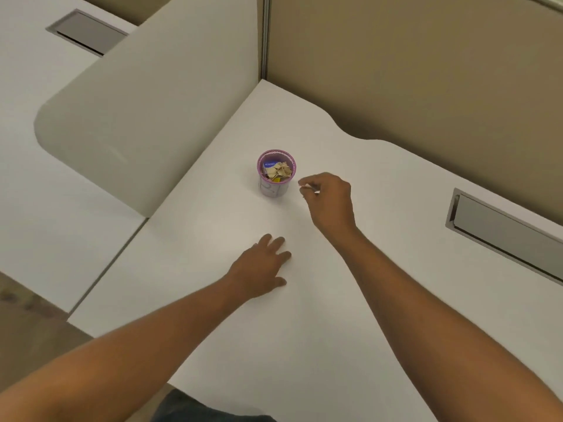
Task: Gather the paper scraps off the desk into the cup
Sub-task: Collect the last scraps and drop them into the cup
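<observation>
A small mesh cup (275,187) with a purple rim stands upright near the middle of the white desk (380,269). Inside it lie crumpled tan paper scraps (281,170), plus a blue piece and a yellow piece. My right hand (330,202) hovers just right of the cup, fingers pinched on a small white paper scrap (310,188). My left hand (265,266) rests flat on the desk in front of the cup, fingers spread, holding nothing. No other loose scraps show on the desk.
A grey rounded divider panel (137,117) rises along the desk's left side. Tan partition walls (426,62) stand behind. A metal cable hatch (502,229) is set into the desk at right, another hatch (88,33) sits on the neighbouring desk at far left.
</observation>
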A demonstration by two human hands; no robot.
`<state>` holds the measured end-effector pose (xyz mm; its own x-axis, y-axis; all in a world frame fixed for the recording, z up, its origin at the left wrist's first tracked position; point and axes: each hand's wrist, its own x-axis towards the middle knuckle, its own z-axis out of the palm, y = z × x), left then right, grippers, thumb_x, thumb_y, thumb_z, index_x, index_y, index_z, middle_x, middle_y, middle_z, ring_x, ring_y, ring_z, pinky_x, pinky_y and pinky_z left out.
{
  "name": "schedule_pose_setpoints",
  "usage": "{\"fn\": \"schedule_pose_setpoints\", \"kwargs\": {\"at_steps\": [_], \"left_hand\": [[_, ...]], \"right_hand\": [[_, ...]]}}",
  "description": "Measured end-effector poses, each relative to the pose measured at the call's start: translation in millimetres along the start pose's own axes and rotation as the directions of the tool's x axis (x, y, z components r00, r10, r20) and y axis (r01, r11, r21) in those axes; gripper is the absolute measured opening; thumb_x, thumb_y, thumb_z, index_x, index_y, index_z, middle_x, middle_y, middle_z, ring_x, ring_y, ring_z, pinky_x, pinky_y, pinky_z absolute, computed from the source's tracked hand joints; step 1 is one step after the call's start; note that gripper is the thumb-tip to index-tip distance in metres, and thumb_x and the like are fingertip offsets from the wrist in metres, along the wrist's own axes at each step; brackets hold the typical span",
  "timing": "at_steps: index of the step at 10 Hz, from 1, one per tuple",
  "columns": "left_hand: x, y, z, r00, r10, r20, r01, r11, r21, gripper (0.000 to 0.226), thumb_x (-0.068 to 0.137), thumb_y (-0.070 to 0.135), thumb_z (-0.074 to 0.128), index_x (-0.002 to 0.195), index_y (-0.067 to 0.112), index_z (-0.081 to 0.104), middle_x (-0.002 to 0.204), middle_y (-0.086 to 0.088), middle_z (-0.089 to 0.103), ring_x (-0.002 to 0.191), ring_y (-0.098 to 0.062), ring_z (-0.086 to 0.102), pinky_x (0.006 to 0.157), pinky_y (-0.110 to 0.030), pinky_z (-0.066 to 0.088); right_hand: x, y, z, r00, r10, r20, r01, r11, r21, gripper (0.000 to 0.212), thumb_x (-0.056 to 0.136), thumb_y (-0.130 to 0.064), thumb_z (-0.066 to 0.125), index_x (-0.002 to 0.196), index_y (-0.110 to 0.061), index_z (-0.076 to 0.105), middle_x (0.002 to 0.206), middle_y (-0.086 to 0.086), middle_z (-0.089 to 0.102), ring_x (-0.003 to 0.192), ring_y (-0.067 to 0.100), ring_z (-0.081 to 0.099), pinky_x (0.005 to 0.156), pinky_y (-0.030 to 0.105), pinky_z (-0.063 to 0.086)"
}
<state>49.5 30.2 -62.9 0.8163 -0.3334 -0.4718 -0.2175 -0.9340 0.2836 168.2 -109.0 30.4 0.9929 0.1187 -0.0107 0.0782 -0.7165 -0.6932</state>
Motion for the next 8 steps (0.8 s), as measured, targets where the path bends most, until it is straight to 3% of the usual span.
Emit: {"fn": "schedule_pose_setpoints", "kwargs": {"at_steps": [1,2,3,4,5,6,7,8], "left_hand": [[1.9,1.4,12.6,0.999,0.036,0.021,-0.037,0.997,0.063,0.078,0.094,0.056,0.065,0.159,0.023,0.035,0.171,-0.011,0.013,0.157,-0.041,0.009,0.123,-0.054,0.029],[2.8,-0.5,20.1,0.999,0.039,0.006,-0.039,0.996,0.075,0.082,0.094,0.057,0.064,0.162,0.024,0.03,0.173,-0.012,0.008,0.159,-0.043,0.005,0.126,-0.055,0.023],[4.0,-3.7,25.2,0.999,0.044,-0.021,-0.043,0.996,0.077,0.082,0.094,0.056,0.064,0.162,0.024,0.03,0.174,-0.012,0.007,0.159,-0.044,0.005,0.125,-0.056,0.023],[4.3,-6.5,29.0,0.997,0.062,-0.036,-0.059,0.995,0.076,0.081,0.095,0.058,0.062,0.162,0.025,0.029,0.174,-0.011,0.007,0.16,-0.042,0.004,0.125,-0.056,0.023],[3.5,-9.2,29.0,0.996,0.071,-0.044,-0.067,0.994,0.083,0.081,0.096,0.06,0.06,0.163,0.026,0.028,0.174,-0.01,0.006,0.16,-0.042,0.004,0.126,-0.054,0.024],[3.6,-8.4,26.0,0.996,0.079,-0.044,-0.076,0.994,0.081,0.081,0.096,0.059,0.061,0.162,0.026,0.029,0.174,-0.01,0.008,0.16,-0.042,0.005,0.125,-0.054,0.025],[2.4,-7.0,22.1,0.997,0.071,-0.032,-0.068,0.994,0.08,0.081,0.096,0.059,0.061,0.163,0.026,0.028,0.174,-0.01,0.007,0.16,-0.041,0.004,0.126,-0.054,0.024],[1.0,-6.2,18.6,0.998,0.054,-0.015,-0.053,0.998,0.042,0.082,0.095,0.057,0.063,0.163,0.026,0.028,0.174,-0.008,0.006,0.16,-0.04,0.002,0.126,-0.053,0.024]], "right_hand": [[44.0,-23.0,16.9,0.991,-0.087,0.1,0.102,0.983,-0.152,0.019,0.093,-0.011,0.067,0.108,-0.01,0.077,0.11,0.009,0.074,0.098,0.022,0.07,0.08,0.024,0.052],[70.6,-34.1,35.6,0.956,-0.119,0.267,0.203,0.927,-0.314,0.022,0.093,-0.008,0.063,0.111,-0.009,0.076,0.112,0.013,0.071,0.101,0.028,0.068,0.086,0.033,0.056],[90.2,-43.2,52.0,0.92,-0.053,0.389,0.236,0.866,-0.44,0.017,0.091,-0.01,0.062,0.102,-0.007,0.074,0.096,0.009,0.068,0.089,0.025,0.065,0.075,0.029,0.049],[94.5,-43.0,59.0,0.876,-0.036,0.481,0.302,0.818,-0.489,0.019,0.09,-0.005,0.058,0.078,-0.019,0.06,0.081,0.004,0.059,0.078,0.021,0.052,0.065,0.026,0.04],[91.6,-39.2,60.2,0.854,-0.103,0.511,0.373,0.805,-0.461,0.023,0.09,-0.002,0.055,0.085,-0.024,0.055,0.088,0.003,0.057,0.079,0.019,0.049,0.07,0.027,0.039],[95.2,-49.0,61.0,0.85,-0.033,0.525,0.346,0.787,-0.511,0.018,0.091,-0.004,0.057,0.081,-0.019,0.059,0.092,0.003,0.057,0.082,0.019,0.051,0.073,0.027,0.04],[102.7,-53.7,55.1,0.843,0.06,0.535,0.294,0.781,-0.551,0.022,0.086,-0.013,0.068,0.108,-0.012,0.072,0.105,0.01,0.065,0.089,0.029,0.065,0.077,0.03,0.051],[99.3,-61.1,28.1,0.859,-0.007,0.512,0.305,0.809,-0.502,0.036,0.082,-0.013,0.076,0.118,-0.018,0.073,0.118,0.011,0.068,0.098,0.033,0.068,0.083,0.035,0.057]]}}
